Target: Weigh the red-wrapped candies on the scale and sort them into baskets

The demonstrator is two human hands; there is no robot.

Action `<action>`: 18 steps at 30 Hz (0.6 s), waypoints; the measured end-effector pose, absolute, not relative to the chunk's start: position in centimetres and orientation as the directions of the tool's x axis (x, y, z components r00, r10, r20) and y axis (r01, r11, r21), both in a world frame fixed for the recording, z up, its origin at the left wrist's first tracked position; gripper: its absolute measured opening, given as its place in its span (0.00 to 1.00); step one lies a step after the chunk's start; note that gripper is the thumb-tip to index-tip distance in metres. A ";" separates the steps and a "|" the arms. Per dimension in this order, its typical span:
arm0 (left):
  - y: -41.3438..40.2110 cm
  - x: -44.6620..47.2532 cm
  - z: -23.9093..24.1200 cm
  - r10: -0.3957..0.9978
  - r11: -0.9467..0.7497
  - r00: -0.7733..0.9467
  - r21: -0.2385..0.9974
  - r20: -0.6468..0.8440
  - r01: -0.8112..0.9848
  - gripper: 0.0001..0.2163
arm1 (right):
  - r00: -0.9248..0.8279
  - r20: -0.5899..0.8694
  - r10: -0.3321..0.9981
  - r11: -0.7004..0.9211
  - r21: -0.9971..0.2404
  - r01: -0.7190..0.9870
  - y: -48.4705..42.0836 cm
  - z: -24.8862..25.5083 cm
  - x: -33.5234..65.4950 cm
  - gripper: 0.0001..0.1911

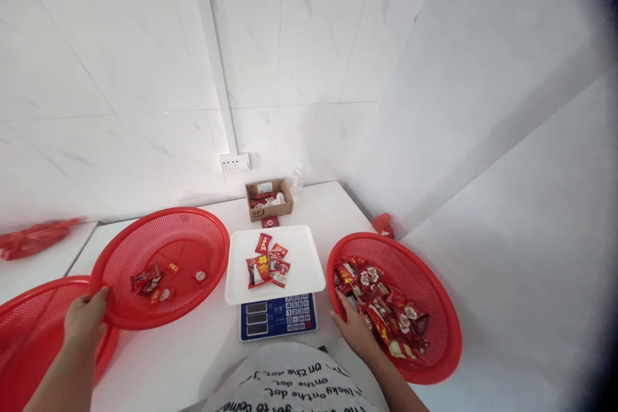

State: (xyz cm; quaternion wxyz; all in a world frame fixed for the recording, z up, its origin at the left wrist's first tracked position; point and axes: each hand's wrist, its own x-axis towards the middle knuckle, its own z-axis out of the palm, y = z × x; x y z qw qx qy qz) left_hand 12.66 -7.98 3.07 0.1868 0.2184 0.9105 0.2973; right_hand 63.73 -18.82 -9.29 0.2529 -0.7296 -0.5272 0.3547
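Note:
My left hand (87, 318) is closed on the rim of a round red plastic basket (203, 222), which is raised and tilted, with a few small red packets (149, 280) at its bottom. Under it sits part of another red basket (29, 328). On the right, my right hand (355, 328) grips the near rim of a third red basket (441, 296), its fingers partly hidden. That basket holds a heap of red snack packets (381, 306). Between my hands, several red packets (270, 264) lie on the white tray (299, 244) of a blue scale (277, 318).
Behind the scale stands a small cardboard box (273, 209) with red packets inside. Clear plastic (296, 181) lies beside it. A red bag (36, 238) rests at far left. Tiled wall with a power socket (235, 162) closes off the table's back; a pale wall stands right.

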 end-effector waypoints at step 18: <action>-7.2 10.4 1.1 0.513 0.652 -0.825 0.732 -0.235 0.197 0.08 | 0.202 -0.227 0.953 -0.303 -0.754 0.582 -18.7 -9.8 63.9 0.32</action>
